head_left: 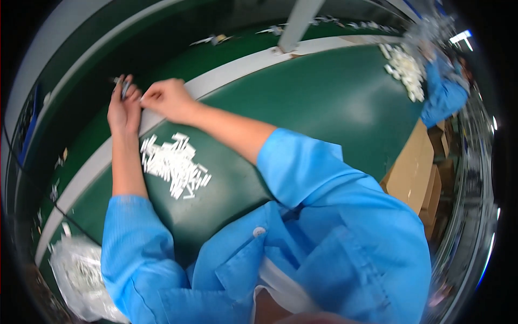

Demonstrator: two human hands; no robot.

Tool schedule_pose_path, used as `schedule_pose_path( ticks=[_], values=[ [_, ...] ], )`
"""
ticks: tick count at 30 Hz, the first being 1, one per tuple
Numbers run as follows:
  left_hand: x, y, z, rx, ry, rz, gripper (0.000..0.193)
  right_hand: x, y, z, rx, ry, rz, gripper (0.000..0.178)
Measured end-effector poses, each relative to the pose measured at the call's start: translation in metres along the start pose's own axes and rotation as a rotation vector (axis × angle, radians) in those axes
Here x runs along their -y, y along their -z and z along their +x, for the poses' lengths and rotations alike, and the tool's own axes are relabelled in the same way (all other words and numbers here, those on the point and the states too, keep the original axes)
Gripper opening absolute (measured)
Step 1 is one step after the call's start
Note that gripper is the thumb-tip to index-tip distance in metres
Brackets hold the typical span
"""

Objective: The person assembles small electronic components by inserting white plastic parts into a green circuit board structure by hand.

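The left hand (127,110) is holding a small grey part (125,88) among its curled fingers, at the far left over a pale rail (229,78). Just to its right, the right hand (170,101) is curling its fingers into a narrow pinch close beside the left; blur is hiding whether it is gripping anything, so I cannot tell. Nearer than both hands, a loose heap of white pieces (175,164) is lying on the green table (302,92), just right of the left forearm. A clear plastic bag (81,275) is resting at the near left. At the far right, a co-worker's blue sleeve (445,100) is showing beside a cream-coloured pile (404,70), with cardboard boxes (413,167) standing nearer.
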State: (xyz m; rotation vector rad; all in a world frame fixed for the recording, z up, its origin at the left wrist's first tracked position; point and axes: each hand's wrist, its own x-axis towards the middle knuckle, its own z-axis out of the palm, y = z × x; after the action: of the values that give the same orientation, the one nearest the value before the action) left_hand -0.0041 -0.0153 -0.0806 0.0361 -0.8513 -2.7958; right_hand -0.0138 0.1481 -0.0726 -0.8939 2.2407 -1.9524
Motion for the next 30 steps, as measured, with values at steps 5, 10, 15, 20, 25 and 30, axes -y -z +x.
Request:
schedule_pose_path(
  ticks=[5,10,15,20,25,30],
  values=[
    [-0.007,-0.009,-0.004,0.123,0.020,-0.224,0.016,0.002,0.006,-0.005,0.108,0.035,-0.133,0.019],
    [-0.009,-0.011,-0.008,0.132,0.030,-0.212,0.016,0.013,0.007,-0.007,0.196,-0.068,-0.152,0.019],
    [-0.010,-0.015,-0.011,0.088,-0.008,-0.156,0.015,0.019,0.008,-0.008,0.214,-0.098,-0.149,0.020],
    [-0.007,-0.018,-0.012,0.091,0.010,-0.192,0.014,0.020,0.011,-0.006,0.255,-0.227,-0.040,0.021],
    [-0.006,-0.010,-0.002,0.101,-0.040,-0.169,0.014,0.018,0.008,-0.003,0.275,-0.218,-0.010,0.019],
    [0.000,-0.017,-0.004,0.034,-0.025,-0.118,0.014,0.016,0.010,-0.001,0.281,-0.234,0.014,0.019]
  ],
)
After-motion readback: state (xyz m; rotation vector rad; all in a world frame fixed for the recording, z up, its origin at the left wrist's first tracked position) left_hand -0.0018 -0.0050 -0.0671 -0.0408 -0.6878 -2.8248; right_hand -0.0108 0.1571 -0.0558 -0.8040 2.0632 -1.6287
